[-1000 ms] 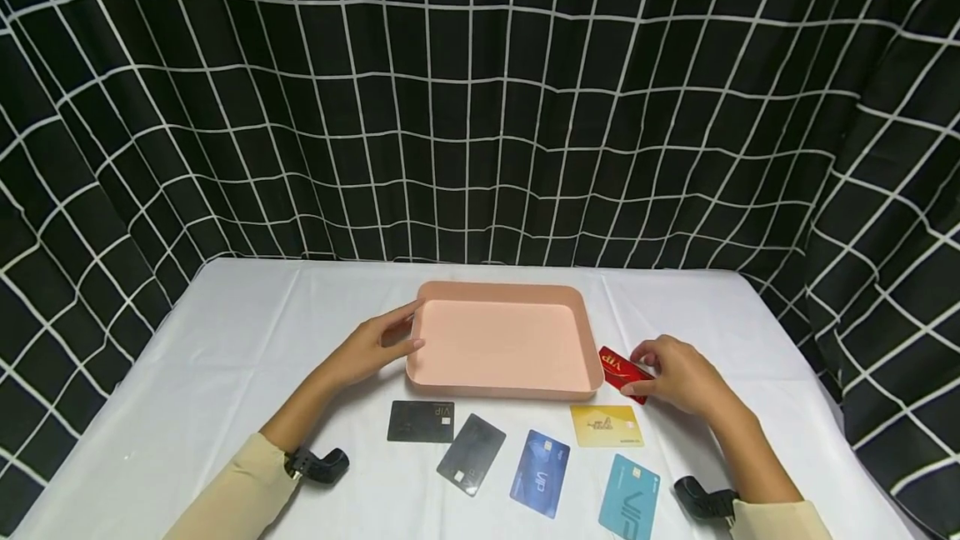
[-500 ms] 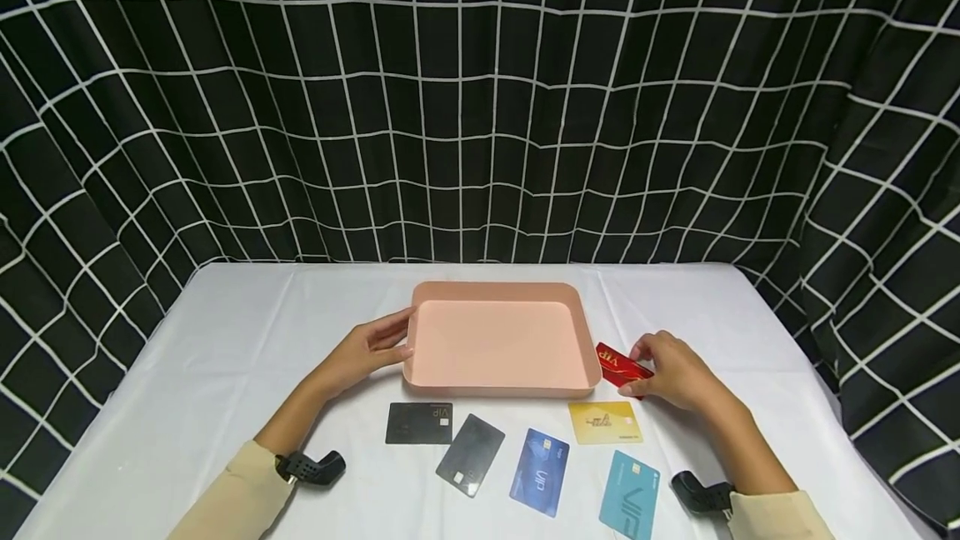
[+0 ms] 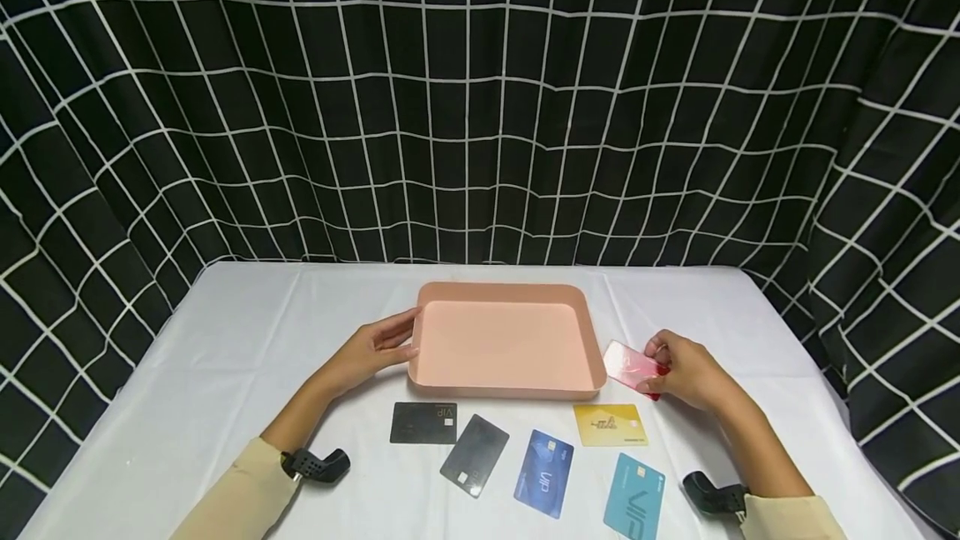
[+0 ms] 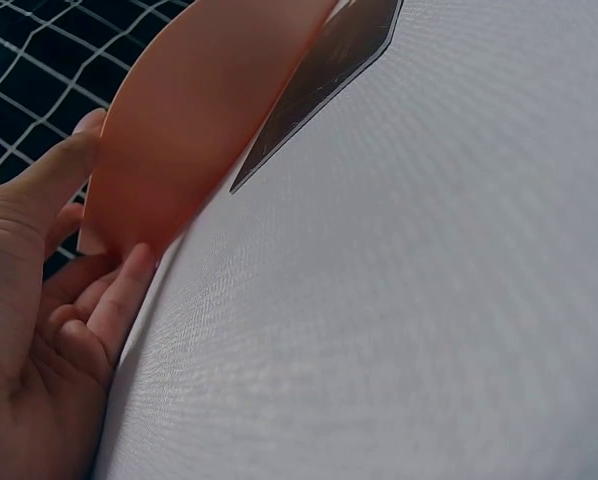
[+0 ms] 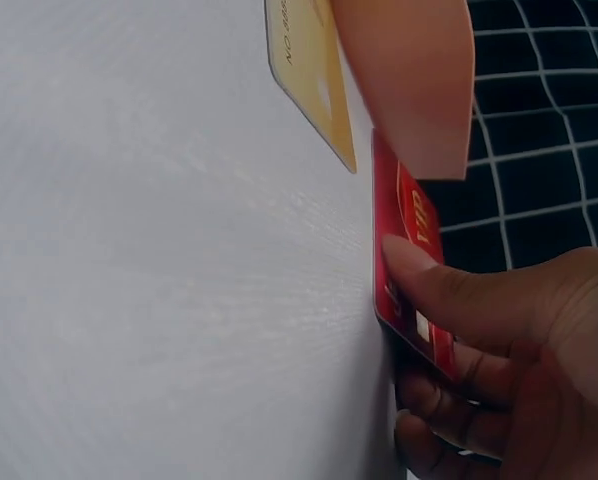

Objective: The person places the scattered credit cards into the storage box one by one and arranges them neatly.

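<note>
Though one red card point(image 3: 630, 367) in right hand point(image 3: 690, 369), five others point(image 3: 543, 474), one tray point(image 3: 506, 344).

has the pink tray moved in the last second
No. In the head view, the pink tray keeps its position against the yellow card; the whole picture shifts only slightly.

Place reads as a staged recording booth, lab-like. Evidence: black curtain point(image 3: 480, 123) with white grid lines (folds visible) hangs behind the far edge of the white cloth-covered surface point(image 3: 202, 382) and wraps past both far corners; a black camera unit point(image 3: 321, 467) sits at each wrist. Building type: cannot tell.
</note>
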